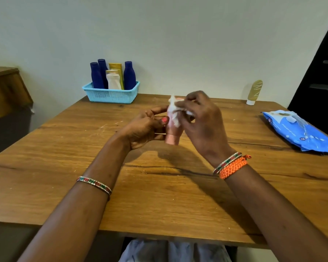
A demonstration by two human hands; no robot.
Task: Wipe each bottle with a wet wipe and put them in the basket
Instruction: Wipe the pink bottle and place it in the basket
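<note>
Gripping pink bottle [171, 136], left hand [144, 129]; right hand [201, 118] pinches wipe [173, 110] against it.

A home room: worn wooden table [64, 148] against a plain painted wall [178, 44].

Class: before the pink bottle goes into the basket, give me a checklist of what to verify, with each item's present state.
1. Left hand holds the pink bottle: ok.
2. Right hand has the wipe on the bottle: ok.
3. Whole bottle wiped: cannot tell.
4. Basket has free room at the front: ok.
5. Every bottle off the table: not ok; the olive tube stands by the wall.
6. Wipe pack within reach: ok.
</note>
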